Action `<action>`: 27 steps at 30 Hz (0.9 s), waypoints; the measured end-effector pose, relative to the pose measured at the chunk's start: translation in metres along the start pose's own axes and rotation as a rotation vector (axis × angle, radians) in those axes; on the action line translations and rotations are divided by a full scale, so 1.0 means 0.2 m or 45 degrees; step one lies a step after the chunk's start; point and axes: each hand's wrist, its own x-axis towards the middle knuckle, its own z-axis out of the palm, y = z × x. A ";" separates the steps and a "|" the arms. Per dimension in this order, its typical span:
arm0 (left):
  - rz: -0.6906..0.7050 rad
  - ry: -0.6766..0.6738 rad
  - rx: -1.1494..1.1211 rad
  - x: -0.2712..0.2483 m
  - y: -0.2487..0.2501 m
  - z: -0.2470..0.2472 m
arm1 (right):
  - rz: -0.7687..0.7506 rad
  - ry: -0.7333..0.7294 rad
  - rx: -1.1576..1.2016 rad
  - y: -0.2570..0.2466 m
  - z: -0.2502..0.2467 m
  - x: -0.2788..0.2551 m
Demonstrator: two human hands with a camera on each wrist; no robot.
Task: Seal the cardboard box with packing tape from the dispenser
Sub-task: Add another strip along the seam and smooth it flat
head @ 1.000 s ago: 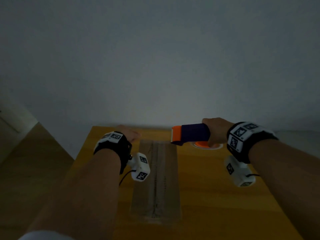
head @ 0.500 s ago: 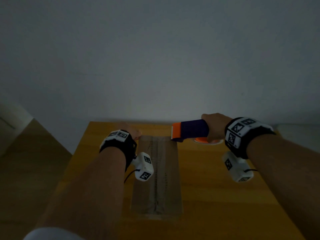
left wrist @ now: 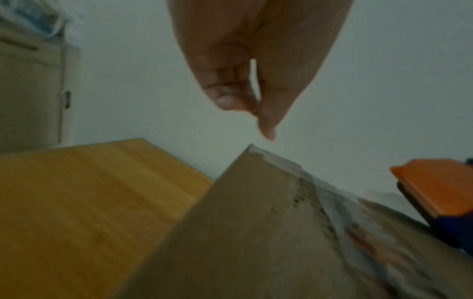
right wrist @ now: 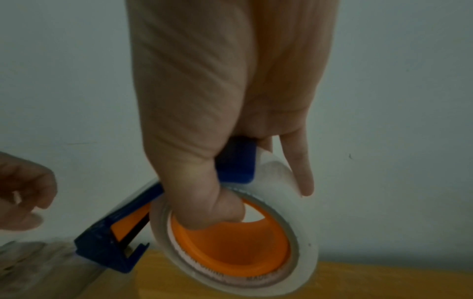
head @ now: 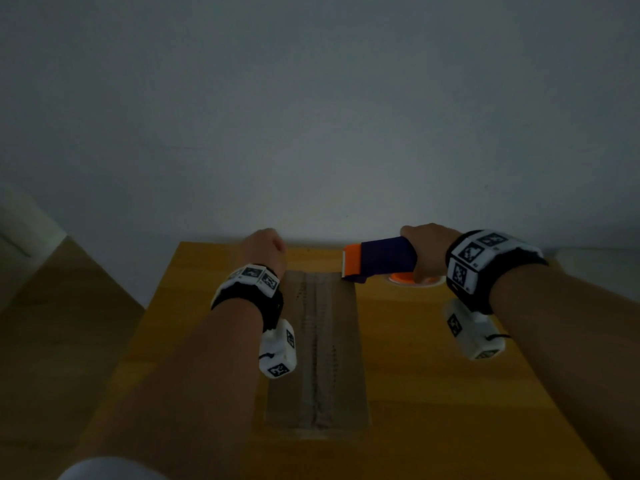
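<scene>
Writing: print on the tape roll [right wrist: 258,269] side is there but too blurred to read.
Box: cardboard box [head: 317,344] lies flat on the yellow table [head: 433,393], by the wall [head: 311,116].
Right hand [right wrist: 225,113]: wrapped around the tape dispenser [head: 381,258], thumb in the orange core, nose at the box's far right corner.
Left hand [head: 265,245]: above the box's far left corner, fingers curled, gripping nothing.

Head view high, looking down the table [head: 214,306], wrist views close, both facing the wall [left wrist: 384,81].
</scene>
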 end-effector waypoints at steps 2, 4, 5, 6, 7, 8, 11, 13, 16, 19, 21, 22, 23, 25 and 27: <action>0.207 -0.101 -0.064 -0.02 0.05 0.02 | -0.001 0.004 -0.001 0.00 0.01 0.00; 0.296 -0.212 -0.121 -0.05 0.09 0.04 | 0.001 -0.001 0.004 0.00 0.00 0.01; 0.310 -0.247 -0.133 -0.06 0.10 0.06 | 0.000 0.002 0.009 0.00 0.00 0.01; 0.306 -0.268 -0.143 -0.06 0.10 0.08 | 0.001 0.000 0.009 0.01 0.00 0.01; 0.312 -0.277 -0.149 -0.06 0.10 0.09 | -0.004 -0.008 0.002 0.01 -0.01 0.02; 0.302 -0.276 -0.163 -0.06 0.09 0.10 | -0.012 -0.017 -0.007 0.01 -0.01 0.02; 0.245 -0.256 -0.253 -0.04 0.06 0.13 | -0.019 -0.016 -0.013 0.02 0.00 0.03; 0.197 -0.252 -0.270 -0.03 0.05 0.13 | -0.016 -0.024 -0.007 0.03 0.01 0.04; 0.154 -0.249 -0.275 -0.02 0.07 0.13 | -0.013 -0.042 -0.038 0.05 0.00 0.05; 0.128 -0.235 -0.260 -0.02 0.08 0.13 | -0.032 -0.080 -0.137 0.06 -0.02 0.06; 0.111 -0.233 -0.240 -0.02 0.09 0.12 | -0.012 -0.139 -0.259 0.05 -0.03 0.07; 0.109 -0.231 -0.231 -0.02 0.08 0.13 | -0.005 -0.157 -0.298 0.05 -0.03 0.08; 0.109 -0.230 -0.225 -0.03 0.09 0.12 | -0.001 -0.175 -0.328 0.06 -0.03 0.08; 0.116 -0.224 -0.230 -0.03 0.09 0.12 | -0.011 -0.177 -0.353 0.10 -0.03 0.08; 0.108 -0.217 -0.229 -0.03 0.10 0.12 | -0.020 -0.168 -0.354 0.15 -0.03 0.07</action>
